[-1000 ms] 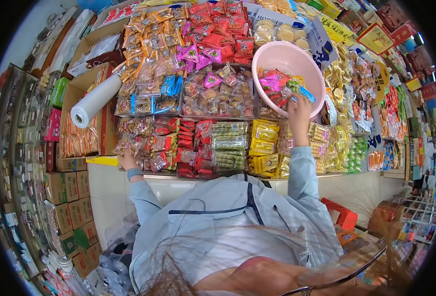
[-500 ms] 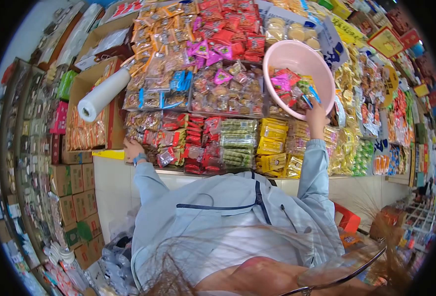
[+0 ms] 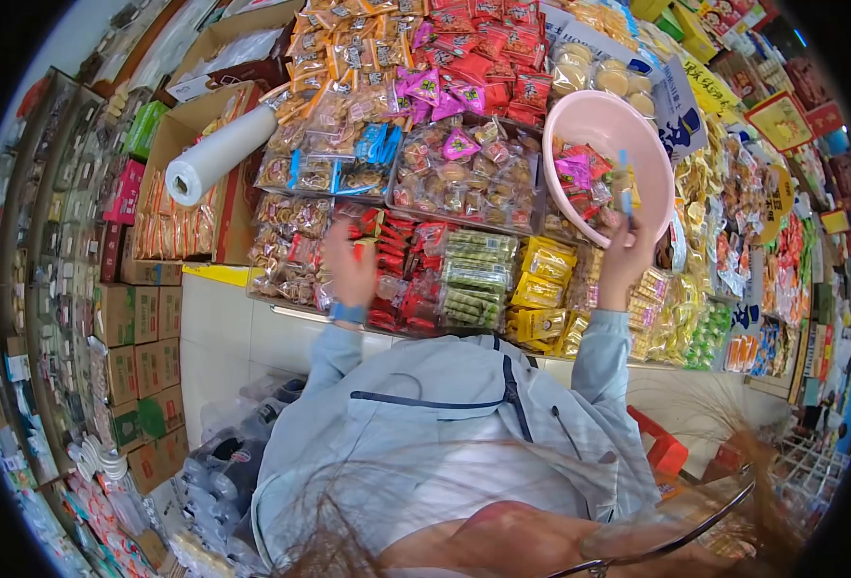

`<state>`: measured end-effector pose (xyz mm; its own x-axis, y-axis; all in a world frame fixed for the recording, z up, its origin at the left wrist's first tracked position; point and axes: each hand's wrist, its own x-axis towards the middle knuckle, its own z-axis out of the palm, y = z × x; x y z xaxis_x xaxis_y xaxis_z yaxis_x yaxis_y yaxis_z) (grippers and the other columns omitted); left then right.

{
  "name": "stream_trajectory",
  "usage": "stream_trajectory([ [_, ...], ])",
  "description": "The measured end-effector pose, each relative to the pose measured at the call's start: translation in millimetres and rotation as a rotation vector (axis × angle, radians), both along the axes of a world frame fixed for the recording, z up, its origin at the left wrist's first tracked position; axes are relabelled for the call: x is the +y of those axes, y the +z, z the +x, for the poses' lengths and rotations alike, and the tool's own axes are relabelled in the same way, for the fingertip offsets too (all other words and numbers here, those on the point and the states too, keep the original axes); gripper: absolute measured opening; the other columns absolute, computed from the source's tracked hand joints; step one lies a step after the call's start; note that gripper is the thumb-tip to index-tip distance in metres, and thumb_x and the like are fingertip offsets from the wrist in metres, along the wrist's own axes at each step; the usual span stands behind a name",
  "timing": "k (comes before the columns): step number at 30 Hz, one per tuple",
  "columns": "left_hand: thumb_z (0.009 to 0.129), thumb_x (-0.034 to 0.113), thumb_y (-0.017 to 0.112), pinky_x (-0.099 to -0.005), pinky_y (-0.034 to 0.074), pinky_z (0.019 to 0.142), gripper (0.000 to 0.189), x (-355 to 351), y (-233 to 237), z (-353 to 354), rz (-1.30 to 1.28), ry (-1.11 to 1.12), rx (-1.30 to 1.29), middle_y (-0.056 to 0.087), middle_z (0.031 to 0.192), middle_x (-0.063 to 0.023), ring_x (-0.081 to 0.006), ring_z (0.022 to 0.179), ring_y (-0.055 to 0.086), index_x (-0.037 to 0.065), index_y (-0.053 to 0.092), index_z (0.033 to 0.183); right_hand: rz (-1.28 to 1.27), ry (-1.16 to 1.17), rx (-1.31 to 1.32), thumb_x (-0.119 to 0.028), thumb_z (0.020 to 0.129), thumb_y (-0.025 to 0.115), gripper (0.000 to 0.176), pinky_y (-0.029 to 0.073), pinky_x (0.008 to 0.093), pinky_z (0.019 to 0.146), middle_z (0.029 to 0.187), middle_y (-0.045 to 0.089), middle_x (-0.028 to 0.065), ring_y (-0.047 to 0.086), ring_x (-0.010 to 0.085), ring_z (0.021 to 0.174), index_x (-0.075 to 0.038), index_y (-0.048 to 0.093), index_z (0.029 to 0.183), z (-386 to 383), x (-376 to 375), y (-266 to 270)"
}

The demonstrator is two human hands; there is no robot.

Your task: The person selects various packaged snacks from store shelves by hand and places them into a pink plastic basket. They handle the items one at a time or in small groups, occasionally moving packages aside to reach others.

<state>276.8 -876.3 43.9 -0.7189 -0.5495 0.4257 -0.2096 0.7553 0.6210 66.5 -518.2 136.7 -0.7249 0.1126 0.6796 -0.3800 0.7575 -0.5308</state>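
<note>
My right hand [image 3: 627, 262] is closed on a narrow snack packet with a blue end [image 3: 625, 188], slightly blurred, at the near rim of a pink plastic basin [image 3: 663, 159]. Inside the basin lie several red snack packets [image 3: 594, 162] and a magenta one [image 3: 572, 172]. My left hand [image 3: 350, 268], wearing a wristband, is over the front row of the display with its fingers apart and holding nothing. Nearest to it are red snack packets [image 3: 392, 265] and a pile of clear-wrapped brownish snacks [image 3: 286, 236].
A roll of clear plastic bags [image 3: 218, 159] leans by an open carton [image 3: 180, 140] on the left. Green-striped packs [image 3: 473, 279] and yellow packets [image 3: 544, 275] fill the front row. Stacked cartons [image 3: 141, 337] stand at left, and a red stool [image 3: 658, 443] is behind my right arm.
My left hand has left the display's front left corner and moved right over the snacks. My right hand has drawn back slightly, with the blue-ended packet raised upright. The whole view has shifted slightly.
</note>
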Motion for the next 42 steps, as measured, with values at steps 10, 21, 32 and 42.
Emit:
stream_trajectory([
  [10, 0.092, 0.012, 0.061, -0.0278, 0.057, 0.071, 0.039, 72.0, 4.5, -45.7, 1.533, -0.282, 0.164, 0.059, 0.116, -0.0074, -0.0181, 0.096, 0.064, 0.008, 0.046, 0.128, 0.36, 1.026, -0.074, -0.001, 0.073, 0.065, 0.03, 0.048, 0.0408, 0.078, 0.104, 0.063, 0.0089, 0.058, 0.0302, 0.093, -0.007, 0.067, 0.102, 96.7, -107.9, -13.7],
  [21, 0.093, 0.054, 0.047, -0.0528, 0.049, 0.08, 0.06, -104.0, -21.0, -118.7, 0.057, 0.034, -0.493, 0.066, 0.092, -0.028, -0.0453, 0.09, 0.063, -0.001, 0.07, 0.094, 0.144, 0.74, -0.262, 0.005, 0.079, 0.062, 0.031, 0.048, 0.0401, 0.087, 0.117, 0.058, 0.0158, 0.058, 0.0328, 0.101, -0.006, 0.066, 0.107, 79.0, -63.4, -36.7],
  [32, 0.093, 0.051, 0.048, -0.0515, 0.049, 0.087, 0.057, -119.5, -28.6, -140.6, 0.032, 0.045, -0.742, 0.067, 0.103, -0.0267, -0.0443, 0.101, 0.063, -0.002, 0.068, 0.103, 0.225, 0.097, -0.626, -0.02, 0.082, 0.066, 0.041, 0.045, 0.048, 0.094, 0.121, 0.058, 0.018, 0.055, 0.0383, 0.112, -0.013, 0.061, 0.122, -71.8, 42.1, -56.4],
  [42, 0.09, 0.056, 0.055, -0.0518, 0.049, 0.088, 0.057, -88.2, 0.6, -137.7, 0.088, 0.256, -0.774, 0.067, 0.109, -0.025, -0.0397, 0.106, 0.063, 0.006, 0.057, 0.117, 0.648, 0.056, -0.658, -0.025, 0.078, 0.072, 0.058, 0.04, 0.0565, 0.096, 0.126, 0.054, 0.014, 0.053, 0.0353, 0.117, -0.023, 0.053, 0.133, -87.9, 9.0, -49.5],
])
